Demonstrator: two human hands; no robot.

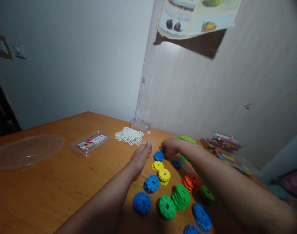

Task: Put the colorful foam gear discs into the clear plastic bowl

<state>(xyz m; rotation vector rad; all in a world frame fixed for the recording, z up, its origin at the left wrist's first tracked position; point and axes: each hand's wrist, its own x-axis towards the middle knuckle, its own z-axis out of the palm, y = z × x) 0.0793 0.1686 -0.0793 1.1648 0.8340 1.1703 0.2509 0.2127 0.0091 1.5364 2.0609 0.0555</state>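
Observation:
My left hand (139, 159) is on its side over the table, thumb up and fingers stretched forward, with nothing visible in it. It is just left of a blue notched plastic disc stack (158, 156). My right hand (171, 147) reaches past that stack with its fingers closed and pointing down. A bit of a green notched disc (163, 151) shows at its fingertips, mostly hidden. Close by lie a dark blue disc (176, 164) and yellow disc stacks (164, 175). Nearer to me are more blue discs (152, 183), a green stack (181, 197) and orange-red discs (190, 182).
White lattice pieces (129, 135) lie in a pile before a clear plastic box (140, 124). Leftward are a labelled clear lid (90, 142) and a large oval clear lid (29, 152). Light green discs (188, 139) and colourful packages (222, 143) stand at the wall side.

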